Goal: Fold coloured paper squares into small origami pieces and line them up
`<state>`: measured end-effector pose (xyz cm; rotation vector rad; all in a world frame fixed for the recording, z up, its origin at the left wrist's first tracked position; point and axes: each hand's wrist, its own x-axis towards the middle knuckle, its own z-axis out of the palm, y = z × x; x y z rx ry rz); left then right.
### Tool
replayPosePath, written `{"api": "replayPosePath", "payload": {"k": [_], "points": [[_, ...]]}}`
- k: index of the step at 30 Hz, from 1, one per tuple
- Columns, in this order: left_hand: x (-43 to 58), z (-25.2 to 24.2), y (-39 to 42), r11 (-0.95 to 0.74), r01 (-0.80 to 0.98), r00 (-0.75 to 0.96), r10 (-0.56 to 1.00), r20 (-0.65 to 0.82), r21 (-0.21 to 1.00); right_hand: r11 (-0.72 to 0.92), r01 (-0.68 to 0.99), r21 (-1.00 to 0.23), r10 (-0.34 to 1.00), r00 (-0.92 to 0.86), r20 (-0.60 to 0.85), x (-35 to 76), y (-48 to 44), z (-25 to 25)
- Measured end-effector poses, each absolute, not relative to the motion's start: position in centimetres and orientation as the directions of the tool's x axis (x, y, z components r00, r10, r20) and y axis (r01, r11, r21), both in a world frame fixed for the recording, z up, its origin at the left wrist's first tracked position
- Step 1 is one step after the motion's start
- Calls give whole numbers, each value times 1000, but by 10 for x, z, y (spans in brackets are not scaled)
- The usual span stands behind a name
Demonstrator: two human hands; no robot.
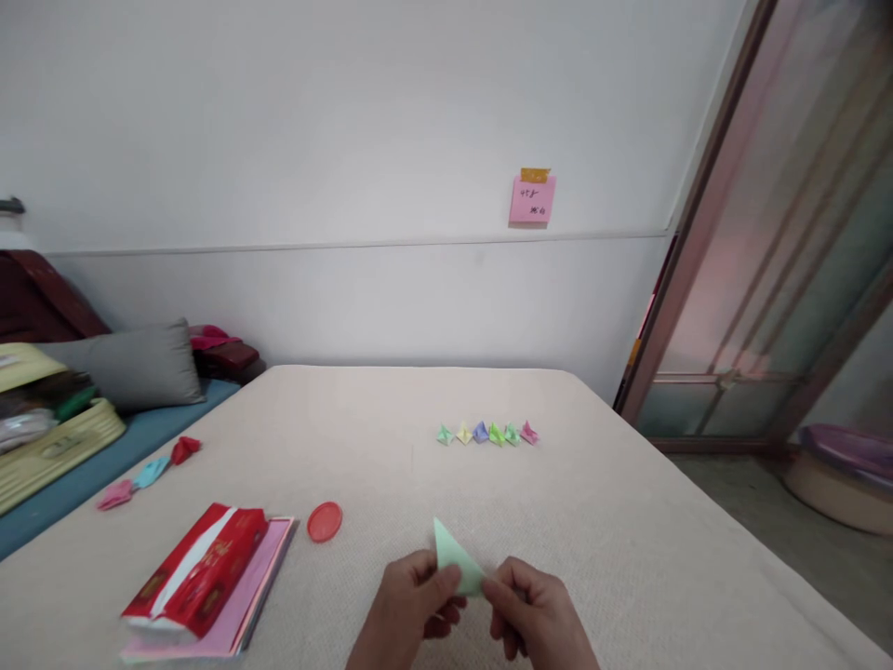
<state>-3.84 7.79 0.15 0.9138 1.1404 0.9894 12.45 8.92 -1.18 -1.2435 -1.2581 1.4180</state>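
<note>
A pale green piece of folded paper (pixel 453 551), triangular in outline, is held up just above the near part of the table. My left hand (pixel 417 596) pinches it with the thumb across its lower left face. At its lower right corner, my right hand (pixel 531 603) grips the paper between thumb and index finger. Both hands are closed, with the other fingers curled under. Farther back stands a row of several small folded paper pieces, among them a purple-blue one (pixel 481 432) and a pink one (pixel 529 433).
A red tissue pack (pixel 202 568) lies on a stack of coloured paper (pixel 252 605) at left. Near it is a red round lid (pixel 325 522). Pink, light blue (pixel 152 473) and red folded pieces lie along the left edge. A pink note (pixel 532 200) is taped to the wall.
</note>
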Motion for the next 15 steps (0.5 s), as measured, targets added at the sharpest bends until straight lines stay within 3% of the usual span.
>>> {"api": "replayPosePath", "payload": {"k": [6,12,15], "points": [[-37,-4,82,272,-68,113,958,-263,960,-47,24,-999,993,-110,-49,127,89,-12],[-35,-3,83,143,100,56,987,-149,985,401,220,-889,905,58,422,124,86,-19],[-32,0,81,73,214,52,995,-86,974,451,277,-848,882,9,472,124,85,-21]]}}
